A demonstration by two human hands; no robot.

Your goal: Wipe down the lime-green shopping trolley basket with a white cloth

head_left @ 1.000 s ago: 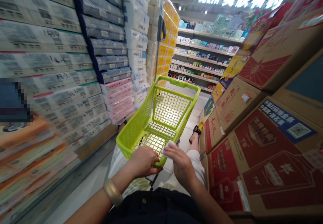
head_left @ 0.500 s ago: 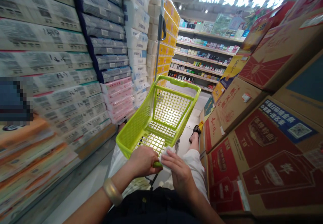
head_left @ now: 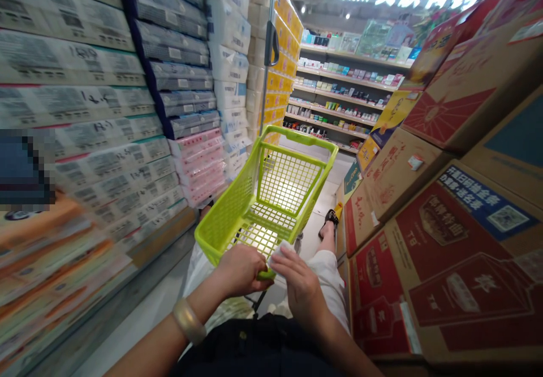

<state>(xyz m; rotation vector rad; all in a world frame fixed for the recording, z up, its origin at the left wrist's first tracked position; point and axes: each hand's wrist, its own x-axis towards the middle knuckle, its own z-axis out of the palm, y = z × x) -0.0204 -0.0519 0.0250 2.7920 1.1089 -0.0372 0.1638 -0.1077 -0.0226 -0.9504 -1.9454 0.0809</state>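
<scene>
A lime-green plastic shopping basket (head_left: 224, 218) with lattice sides stands between my legs, its inside bare, the far handle tilted up. My left hand (head_left: 241, 270), with a gold bangle on the wrist, is wrapped round the near rim. Just right of it, my right hand (head_left: 299, 278) presses a folded white cloth or tissue (head_left: 281, 251) near the basket's right near corner. Its fingers lie together over the white piece and hide part of it. Beneath the hands a dark strap or rod shows in part.
Stacked paper packs (head_left: 97, 99) wall the left side, with pink packs (head_left: 199, 165) lower down. Cardboard cartons (head_left: 403, 179) rise close on the right. A glass door's edge with a dark handle (head_left: 271, 44) stands ahead, before shelves of small products (head_left: 339, 91).
My right hand has shifted slightly up and left with the white piece, along the basket's rim. My left hand keeps its hold, and the basket stays almost still.
</scene>
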